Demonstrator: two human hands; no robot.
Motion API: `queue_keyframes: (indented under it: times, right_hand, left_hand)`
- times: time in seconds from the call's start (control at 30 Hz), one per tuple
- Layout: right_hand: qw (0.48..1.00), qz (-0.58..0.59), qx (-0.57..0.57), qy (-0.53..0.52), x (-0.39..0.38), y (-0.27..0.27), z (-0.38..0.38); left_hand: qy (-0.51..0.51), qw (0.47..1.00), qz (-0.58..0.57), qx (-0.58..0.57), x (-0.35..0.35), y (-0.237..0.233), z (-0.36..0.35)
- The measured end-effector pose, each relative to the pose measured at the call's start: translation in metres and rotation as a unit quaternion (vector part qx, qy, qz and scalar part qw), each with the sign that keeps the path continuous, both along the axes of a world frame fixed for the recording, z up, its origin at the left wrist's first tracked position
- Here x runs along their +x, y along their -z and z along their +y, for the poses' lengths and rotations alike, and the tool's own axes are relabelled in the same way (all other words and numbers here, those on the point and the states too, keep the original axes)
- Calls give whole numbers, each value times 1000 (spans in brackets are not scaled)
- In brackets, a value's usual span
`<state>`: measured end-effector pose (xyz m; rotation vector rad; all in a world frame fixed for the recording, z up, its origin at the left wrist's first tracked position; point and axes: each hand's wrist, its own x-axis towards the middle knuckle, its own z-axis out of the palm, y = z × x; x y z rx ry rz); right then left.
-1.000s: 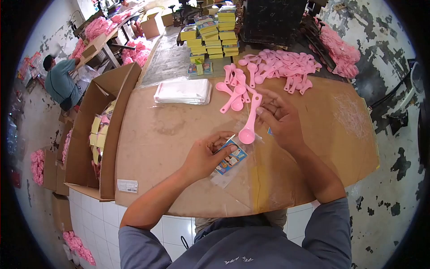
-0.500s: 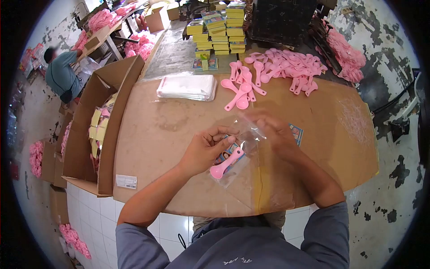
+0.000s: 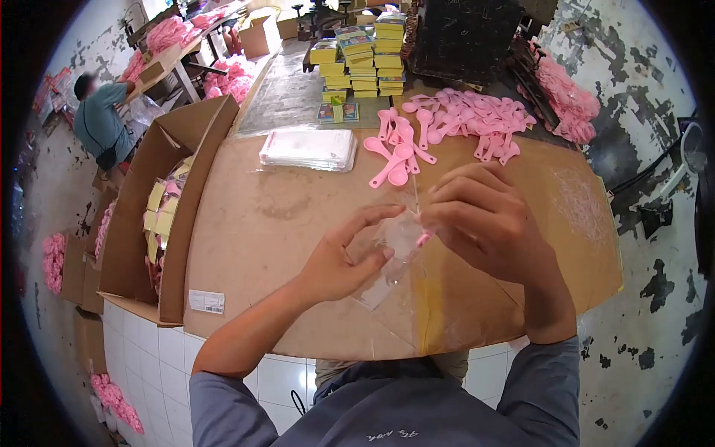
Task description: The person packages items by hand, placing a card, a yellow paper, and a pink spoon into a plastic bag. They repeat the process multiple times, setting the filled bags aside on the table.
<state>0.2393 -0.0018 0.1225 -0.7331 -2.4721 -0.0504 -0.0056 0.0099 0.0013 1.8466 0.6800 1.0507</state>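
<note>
In front of me, my left hand (image 3: 344, 257) holds a clear plastic bag (image 3: 402, 249), its thumb against the film and its index finger stretched along the upper side. My right hand (image 3: 488, 220) is closed in a pinch at the bag's right edge. A small pink end of a spoon (image 3: 424, 238) shows under its fingertips; the rest is hidden behind the fingers. No printed card shows between the hands. Beyond them lie loose pink spoons (image 3: 399, 162) and a larger heap of pink spoons (image 3: 480, 115).
A stack of clear bags (image 3: 307, 149) lies at the back left. Behind are piles of yellow-edged cards (image 3: 365, 63). An open cardboard box (image 3: 195, 223) with packed items stands left; a label (image 3: 206, 302) lies nearby. Another person (image 3: 104, 123) sits far left.
My right hand has come nearer the camera, covering the card on the right. The spoon and card under my left hand are out of sight, and its fingers have spread wider.
</note>
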Motion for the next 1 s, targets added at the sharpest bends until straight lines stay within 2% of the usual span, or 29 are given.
queue_keyframes:
  times: [0.07, 0.17, 0.27, 0.37, 0.47, 0.57, 0.67, 0.77, 0.87, 0.97, 1.0]
  right_hand:
    - [1000, 6, -9, 18, -2, 1, -2]
    - [994, 80, -78, -3, -7, 14, -1]
    - [982, 133, -137, -15, -11, 23, -1]
    - [976, 152, -154, 21, -14, 26, -2]
    - [975, 197, -81, 68, -19, 33, 1]
    - [983, 156, 81, 57, -19, 40, 6]
    - [991, 52, 108, 55, -29, 34, -5]
    - [979, -5, 192, 69, -34, 45, -1]
    - [974, -45, 208, 74, -37, 50, 2]
    - [991, -9, 114, 73, -34, 54, 13]
    - [988, 5, 116, 100, -31, 53, 18]
  left_hand:
    - [1, 1000, 8, 24, 3, -15, -13]
    - [-18, 999, 15, -41, 8, -29, -26]
    - [-29, 999, -3, 16, 7, -14, -20]
    - [-30, 998, -44, -44, 8, -13, -21]
    - [-78, 994, -7, -70, 5, -24, -25]
    - [-92, 995, -20, -31, 3, -24, -27]
    - [-94, 995, -27, 13, 5, -20, -28]
    - [-107, 994, 2, 36, 7, -17, -28]
    - [-137, 981, 81, 107, 6, -17, -28]
    - [-126, 971, 165, 115, 6, -19, -30]
    - [-117, 974, 161, 111, 5, -18, -28]
